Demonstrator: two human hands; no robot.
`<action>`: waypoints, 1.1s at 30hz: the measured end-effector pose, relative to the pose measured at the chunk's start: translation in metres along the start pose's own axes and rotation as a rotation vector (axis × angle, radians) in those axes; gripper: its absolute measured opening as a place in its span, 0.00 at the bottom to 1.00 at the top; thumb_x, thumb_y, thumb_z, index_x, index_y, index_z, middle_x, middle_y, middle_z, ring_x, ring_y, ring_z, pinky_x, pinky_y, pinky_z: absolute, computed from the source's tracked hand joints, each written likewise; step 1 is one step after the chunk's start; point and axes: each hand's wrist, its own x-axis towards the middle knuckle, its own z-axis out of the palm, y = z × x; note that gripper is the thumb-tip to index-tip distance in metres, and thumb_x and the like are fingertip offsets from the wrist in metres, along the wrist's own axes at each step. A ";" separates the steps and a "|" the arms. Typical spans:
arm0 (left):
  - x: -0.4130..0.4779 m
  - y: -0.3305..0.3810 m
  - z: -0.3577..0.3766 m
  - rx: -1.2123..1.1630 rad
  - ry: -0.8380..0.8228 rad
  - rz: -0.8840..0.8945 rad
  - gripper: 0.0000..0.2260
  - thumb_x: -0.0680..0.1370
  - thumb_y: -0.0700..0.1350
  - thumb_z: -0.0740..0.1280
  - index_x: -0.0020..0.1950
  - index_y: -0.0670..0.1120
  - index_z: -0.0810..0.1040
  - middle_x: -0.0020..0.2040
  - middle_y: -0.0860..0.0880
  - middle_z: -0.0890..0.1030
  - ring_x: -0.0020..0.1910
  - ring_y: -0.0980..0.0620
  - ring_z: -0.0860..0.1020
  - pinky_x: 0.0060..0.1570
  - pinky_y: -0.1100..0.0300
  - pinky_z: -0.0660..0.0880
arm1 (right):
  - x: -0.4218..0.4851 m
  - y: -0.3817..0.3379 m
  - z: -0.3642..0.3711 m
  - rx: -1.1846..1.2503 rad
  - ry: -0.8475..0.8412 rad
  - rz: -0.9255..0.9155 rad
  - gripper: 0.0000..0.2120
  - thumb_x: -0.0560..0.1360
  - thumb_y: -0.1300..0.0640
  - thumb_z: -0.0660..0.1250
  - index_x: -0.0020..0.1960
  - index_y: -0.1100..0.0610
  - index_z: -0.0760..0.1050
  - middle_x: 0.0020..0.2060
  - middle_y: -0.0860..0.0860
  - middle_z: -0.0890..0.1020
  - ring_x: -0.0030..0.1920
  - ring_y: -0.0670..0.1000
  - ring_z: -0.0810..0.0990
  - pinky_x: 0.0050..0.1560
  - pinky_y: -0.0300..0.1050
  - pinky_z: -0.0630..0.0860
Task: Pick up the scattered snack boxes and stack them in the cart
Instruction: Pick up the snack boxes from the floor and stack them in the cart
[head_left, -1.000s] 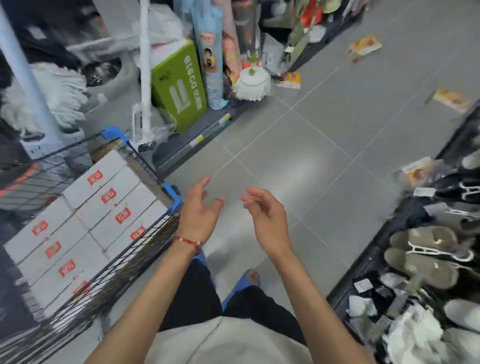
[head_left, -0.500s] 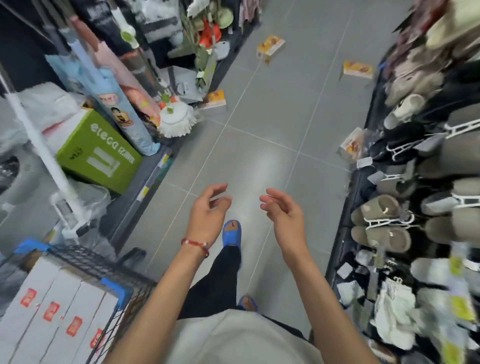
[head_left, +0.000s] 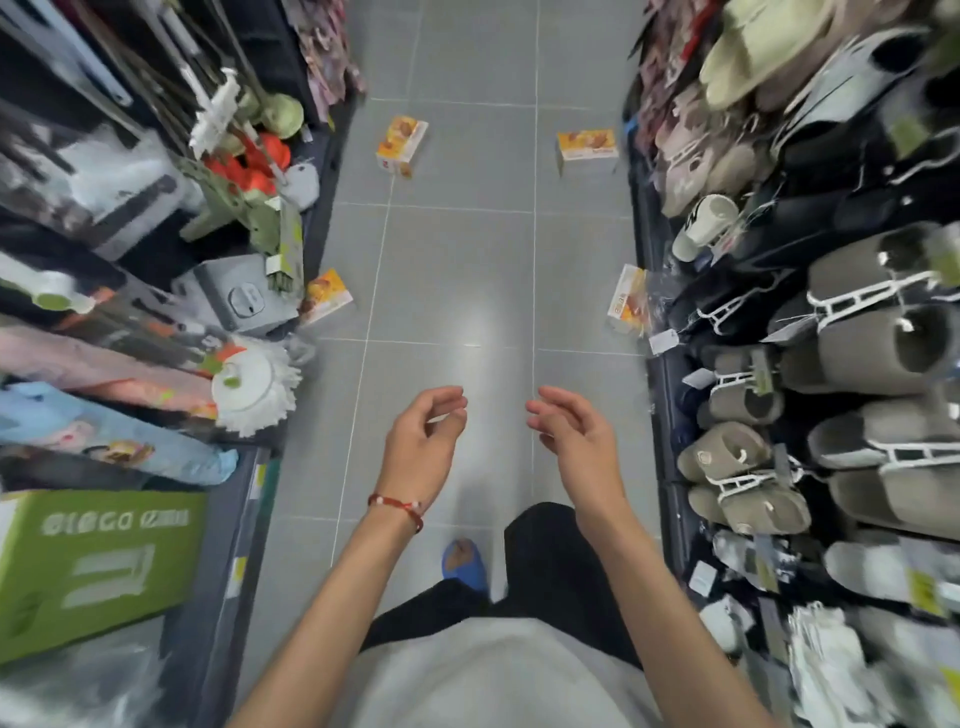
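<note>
Four snack boxes (head_left: 401, 145) lie uncollected on the floor (head_left: 457, 270); left hand (head_left: 423, 441) and right hand (head_left: 576, 441) loosely curled, empty

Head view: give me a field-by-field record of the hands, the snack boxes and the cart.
place: shop aisle, grey tiled floor
left hand: empty, fingers loosely curled
right hand: empty, fingers loosely curled
snack boxes on floor: four
near left box: at the left shelf's base
near right box: at the slipper rack
far left box: mid-aisle
far right box: close to the right shelving
cart: not in view
</note>
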 end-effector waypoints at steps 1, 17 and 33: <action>0.017 0.009 0.004 0.007 -0.019 0.001 0.12 0.80 0.36 0.66 0.56 0.53 0.80 0.54 0.54 0.84 0.56 0.55 0.81 0.55 0.62 0.74 | 0.014 -0.006 0.002 0.015 0.012 0.005 0.11 0.82 0.62 0.65 0.59 0.51 0.81 0.52 0.49 0.88 0.50 0.44 0.85 0.59 0.42 0.78; 0.319 0.182 0.168 0.182 -0.184 0.026 0.11 0.81 0.39 0.66 0.57 0.54 0.80 0.54 0.55 0.83 0.53 0.58 0.80 0.50 0.66 0.73 | 0.326 -0.149 -0.049 0.024 0.108 0.155 0.13 0.81 0.61 0.65 0.62 0.52 0.80 0.54 0.48 0.86 0.58 0.50 0.83 0.57 0.44 0.78; 0.579 0.301 0.331 0.557 -0.817 -0.005 0.10 0.74 0.52 0.68 0.54 0.56 0.81 0.55 0.52 0.84 0.55 0.49 0.82 0.54 0.56 0.75 | 0.524 -0.238 -0.066 0.304 0.602 0.284 0.13 0.82 0.56 0.67 0.66 0.52 0.79 0.58 0.47 0.83 0.57 0.44 0.80 0.62 0.44 0.73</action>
